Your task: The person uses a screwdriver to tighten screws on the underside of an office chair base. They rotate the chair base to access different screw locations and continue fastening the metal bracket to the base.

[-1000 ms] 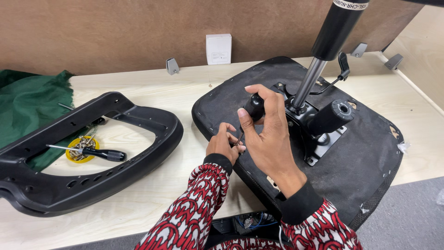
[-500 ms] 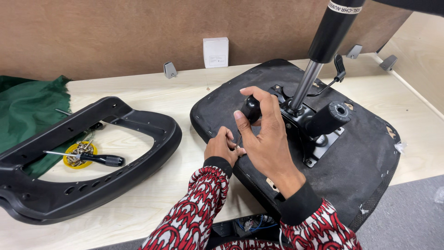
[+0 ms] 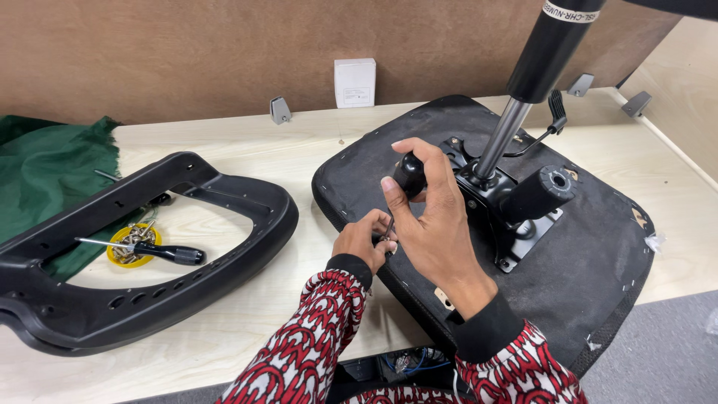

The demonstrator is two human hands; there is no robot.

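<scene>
Right hand (image 3: 437, 224) is wrapped around the black handle of a screwdriver (image 3: 407, 176), fingers closed firm on it, shaft pointing down toward the upturned chair seat (image 3: 598, 284). Left hand (image 3: 363, 239) sits just below it at the seat's near-left edge, fingertips pinched together around the tip area; whether they hold a screw or only steady the shaft cannot be told, it is too small and covered.

The seat lies underside up on the counter (image 3: 314, 150), with the black tilt mechanism (image 3: 516, 217) bolted at its middle and the gas lift cylinder (image 3: 538, 60) standing up from it, just right of the right hand.

Doing this well likely means keeping the driver upright over the screw, pressing down while turning, left fingertips guiding only the tip.

Room: cylinder and mechanism are close right of the hand, so wrist swing is tight there. Left of the seat is bare counter, then the black backrest frame (image 3: 247, 254); inside it a second screwdriver (image 3: 168, 254) and a yellow dish of screws (image 3: 129, 243). Green cloth (image 3: 45, 172) farther left. The seat's near corner overhangs the counter edge.
</scene>
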